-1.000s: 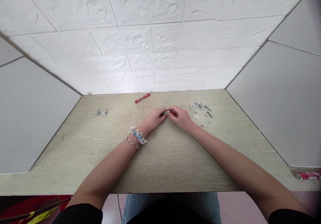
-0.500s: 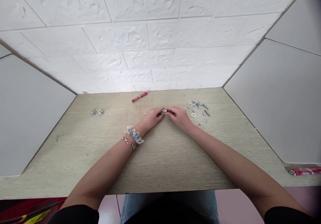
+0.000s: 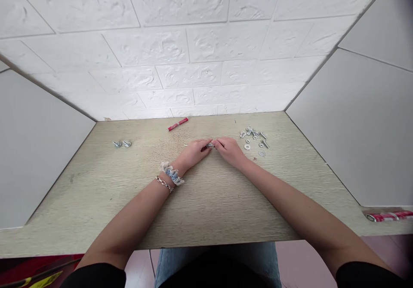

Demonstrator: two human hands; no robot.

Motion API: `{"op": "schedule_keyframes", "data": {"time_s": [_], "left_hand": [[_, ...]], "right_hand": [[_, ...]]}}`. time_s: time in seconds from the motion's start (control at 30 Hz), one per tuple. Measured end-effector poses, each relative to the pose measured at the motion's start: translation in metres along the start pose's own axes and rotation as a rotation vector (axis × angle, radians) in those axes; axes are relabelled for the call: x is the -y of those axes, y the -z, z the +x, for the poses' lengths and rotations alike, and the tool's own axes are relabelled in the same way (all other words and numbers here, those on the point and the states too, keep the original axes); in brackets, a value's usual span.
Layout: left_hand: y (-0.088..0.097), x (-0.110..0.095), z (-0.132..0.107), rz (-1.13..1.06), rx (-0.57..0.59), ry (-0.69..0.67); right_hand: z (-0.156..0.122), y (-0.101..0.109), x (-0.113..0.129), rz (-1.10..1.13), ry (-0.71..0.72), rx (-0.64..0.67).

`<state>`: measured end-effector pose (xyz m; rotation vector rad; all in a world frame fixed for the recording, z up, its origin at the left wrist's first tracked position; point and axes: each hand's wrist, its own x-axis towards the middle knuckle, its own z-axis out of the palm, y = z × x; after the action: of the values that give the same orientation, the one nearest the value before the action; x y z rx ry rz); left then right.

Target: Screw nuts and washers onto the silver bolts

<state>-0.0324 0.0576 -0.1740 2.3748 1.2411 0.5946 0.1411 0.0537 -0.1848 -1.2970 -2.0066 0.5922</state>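
My left hand (image 3: pixel 197 151) is closed around a small silver bolt (image 3: pixel 210 145), mostly covered by the fingers. Its right end meets my right hand (image 3: pixel 227 149), whose thumb and fingers are pinched together there. Any small part between those right fingertips is hidden. To the right lies loose hardware: several bolts (image 3: pixel 265 144) and nuts (image 3: pixel 248 141), a flat washer (image 3: pixel 247 147) and a toothed-looking washer (image 3: pixel 262 154). Over on the left, two bolts (image 3: pixel 127 144) with parts fitted on them lie side by side.
A red marker-like tube (image 3: pixel 177 124) lies near the white brick-patterned wall (image 3: pixel 206 73). Another red tube (image 3: pixel 389 216) is at the front right edge. Grey panels (image 3: pixel 361 129) bound the wooden tabletop (image 3: pixel 200 210) on both sides. Reddish specks dot the wood left of my hands.
The right fingers have shifted slightly and curled closer around the bolt's end. My left hand keeps its hold. The whole view has drifted a little; the loose hardware stays put.
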Motion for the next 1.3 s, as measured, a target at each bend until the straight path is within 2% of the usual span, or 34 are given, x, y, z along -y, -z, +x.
{"op": "schedule_keyframes", "data": {"time_s": [0.17,0.3,0.5,0.63,0.77,0.97,1.3], "left_hand": [[-0.0004,0.0009,0.0008,-0.026,-0.014,0.020],[-0.0027,0.0039,0.0014,-0.025,-0.051,0.055],[-0.0022,0.0035,0.0018,-0.031,-0.067,0.073],[-0.0016,0.0034,0.0018,-0.034,-0.065,0.084],[-0.0020,0.0037,0.0018,-0.032,-0.082,0.062],[-0.0014,0.0039,0.0016,-0.033,-0.085,-0.015],[-0.0040,0.0050,0.0013,-0.001,-0.098,-0.011]], "right_hand": [[-0.0017,0.0006,0.0019,0.041,0.017,0.007],[-0.0029,0.0004,-0.0001,0.029,0.051,0.070],[-0.0039,0.0005,-0.0003,-0.008,0.172,0.127],[-0.0067,-0.0003,0.0012,-0.026,0.239,0.059],[-0.0094,-0.0013,0.0015,0.001,0.147,-0.052],[-0.0052,-0.0018,-0.0004,0.020,0.100,-0.041],[-0.0031,0.0005,-0.0007,0.019,-0.017,-0.071]]}}
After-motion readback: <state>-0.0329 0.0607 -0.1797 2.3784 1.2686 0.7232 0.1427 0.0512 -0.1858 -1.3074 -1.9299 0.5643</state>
